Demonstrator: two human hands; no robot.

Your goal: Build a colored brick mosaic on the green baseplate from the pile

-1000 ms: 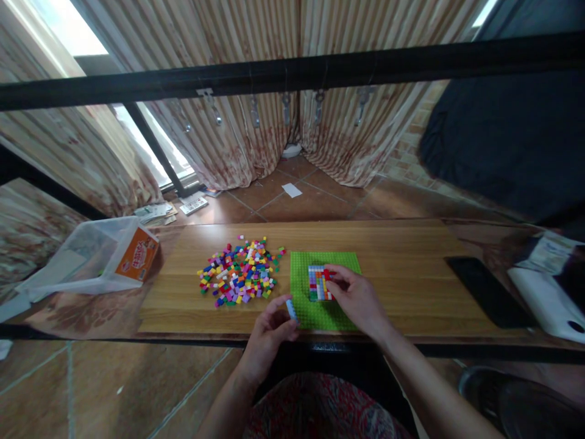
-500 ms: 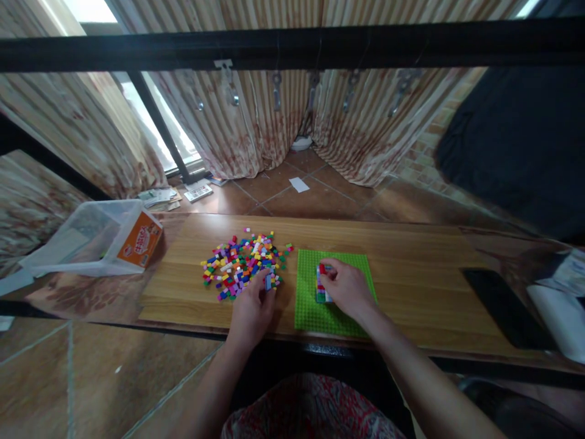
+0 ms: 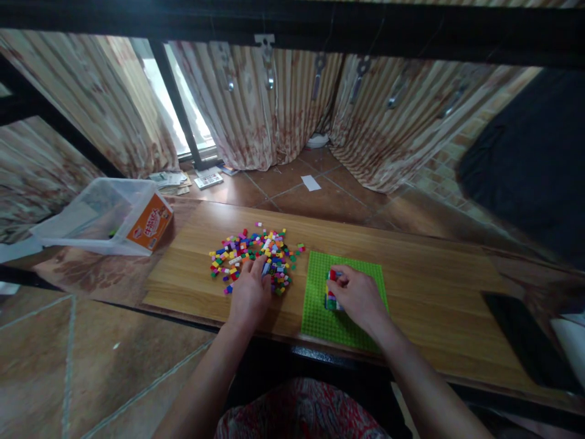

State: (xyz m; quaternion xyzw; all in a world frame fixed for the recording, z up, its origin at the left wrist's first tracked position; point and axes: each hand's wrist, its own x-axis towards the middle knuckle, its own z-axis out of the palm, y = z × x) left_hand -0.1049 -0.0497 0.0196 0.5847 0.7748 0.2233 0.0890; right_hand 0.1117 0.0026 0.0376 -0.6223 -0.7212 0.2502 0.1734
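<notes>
One blue brick (image 3: 265, 269) looked light, stiff, best side-gripped; left hand (image 3: 250, 297) pinched it, right hand (image 3: 362, 297) clasped brick block (image 3: 331, 301).

So the room's got full-length striped curtains (image 3: 292, 116) across the back, beige and brown, going reddish and blotchy near the hem. Off to the left there's a bright strip of window (image 3: 197, 125) beside a dark frame post (image 3: 179, 103), and that's daylight pouring in. Floor's brown tile (image 3: 292, 198) with pale grout lines, plus a soft patch of light near the brick-patterned wall (image 3: 441, 164) on the right. The long wood-grain tabletop (image 3: 434, 292) sits over a brownish floral covering (image 3: 82, 268), a bit shiny at its far-left edge. Chunky black bar (image 3: 292, 27) runs across up top.
</notes>
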